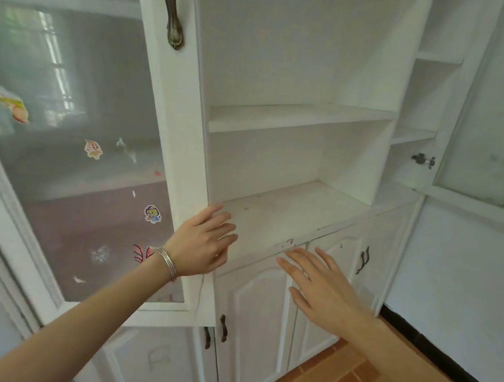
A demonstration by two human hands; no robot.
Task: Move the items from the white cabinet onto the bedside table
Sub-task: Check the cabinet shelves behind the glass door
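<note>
Two hands are being held out, both released, nothing being grasped. At 9 o'clock a glass door [75,145] dotted with stickers [93,149] is being shown. The left hand [202,243] is being held at the front edge of the lowest open shelf [288,212] of the white cabinet [296,118], which is filling the centre up to 12 o'clock. The right hand [321,291] is being held at 5 o'clock before the lower doors [252,312]. At 3 o'clock another glass door [488,120] is being seen standing open.
</note>
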